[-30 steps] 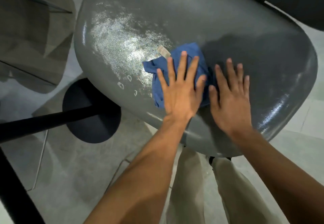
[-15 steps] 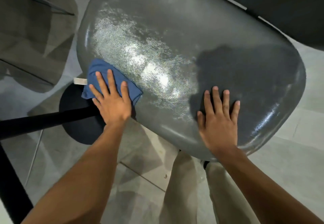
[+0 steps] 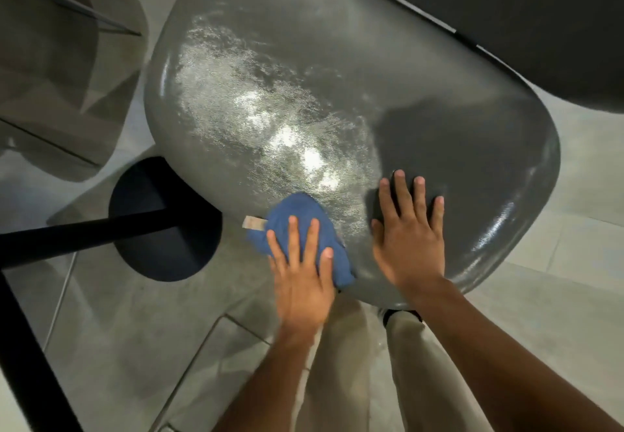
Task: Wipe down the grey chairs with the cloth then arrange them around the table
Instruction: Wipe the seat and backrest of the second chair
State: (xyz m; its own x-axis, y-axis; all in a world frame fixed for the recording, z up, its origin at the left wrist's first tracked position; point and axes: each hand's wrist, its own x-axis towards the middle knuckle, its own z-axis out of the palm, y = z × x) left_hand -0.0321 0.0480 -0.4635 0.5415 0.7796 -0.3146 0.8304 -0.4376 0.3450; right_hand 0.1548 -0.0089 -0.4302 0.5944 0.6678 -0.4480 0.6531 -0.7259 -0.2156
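Grey chair seat [image 3: 422,94] fills centre of view, wet sheen across its left and middle, right part dull. Left hand [image 3: 300,273] flat with fingers straight, pressing blue cloth [image 3: 293,215] against near-left rim of seat; pale tag [image 3: 254,223] sticking out at cloth's left. Right hand [image 3: 408,239] spread flat on seat just right of cloth, bracing, holding nothing. Against half a second ago: cloth moved from far-left rim inward along near edge, now just beside right hand; right hand about where it was. Cloth judged soft, light, damp, prone to bunching under palm. Shell judged stiff, smooth, slick where wet; safer hold at dry rim for moving. Dark bench edge [image 3: 540,26] at far right, black round base [image 3: 162,222] on floor at left.
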